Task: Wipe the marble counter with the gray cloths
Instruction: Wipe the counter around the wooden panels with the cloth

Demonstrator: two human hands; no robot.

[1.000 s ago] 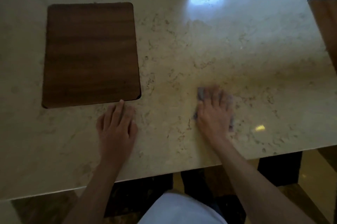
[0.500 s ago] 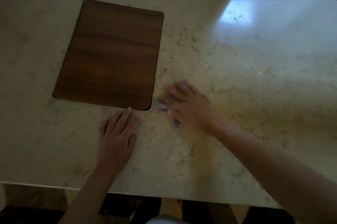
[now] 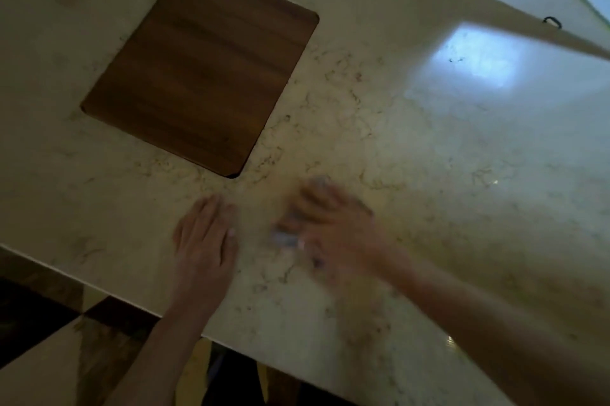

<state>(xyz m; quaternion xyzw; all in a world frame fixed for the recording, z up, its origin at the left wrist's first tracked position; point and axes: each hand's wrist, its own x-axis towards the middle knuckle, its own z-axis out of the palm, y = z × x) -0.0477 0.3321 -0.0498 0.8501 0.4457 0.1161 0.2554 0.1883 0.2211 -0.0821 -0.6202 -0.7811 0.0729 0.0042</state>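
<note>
Pressing down on a gray cloth (image 3: 286, 234), the right hand (image 3: 333, 224) lies over it on the counter (image 3: 445, 174), fingers spread and pointing left. Hand and cloth are both blurred; only a crumpled edge of cloth shows past the fingertips, so how firmly the fingers hold it cannot be told. Only this one cloth shows. The left hand (image 3: 206, 237) lies flat and open on the marble just beside the cloth, palm down, fingers together, holding nothing. Cloth and both hands sit near the counter's front edge. A dark wooden board (image 3: 201, 65) is set in the marble beyond the left hand, its near corner close to the fingertips but apart from them. A bright patch of reflected light (image 3: 478, 55) shows on the marble far right.
</note>
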